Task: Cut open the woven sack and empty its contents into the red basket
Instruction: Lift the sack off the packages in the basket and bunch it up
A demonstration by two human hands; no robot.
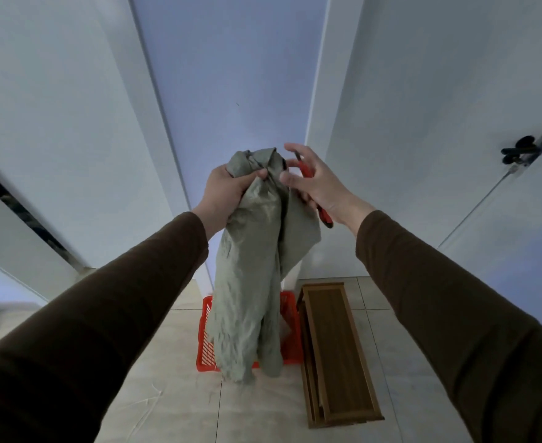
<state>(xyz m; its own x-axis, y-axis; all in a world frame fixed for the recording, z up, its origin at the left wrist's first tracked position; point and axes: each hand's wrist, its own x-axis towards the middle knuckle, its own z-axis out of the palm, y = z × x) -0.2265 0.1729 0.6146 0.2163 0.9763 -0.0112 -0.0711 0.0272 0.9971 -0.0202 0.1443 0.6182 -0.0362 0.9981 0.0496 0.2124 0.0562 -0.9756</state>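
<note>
Above the red basket (290,318) the left hand (228,190) grips the woven sack's (253,282) bunched end so contents drop in; the right hand (317,183), fingers loosely spread, keeps red-handled cutters (325,217) clear.

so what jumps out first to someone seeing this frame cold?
The limp grey-green woven sack, held up mid-frame and hanging over the red basket on the tiled floor. The left hand grips its bunched top; the right hand, beside the sack's top, holds a red-handled cutting tool with some fingers spread. A wooden rack lies on the floor right of the basket.
</note>
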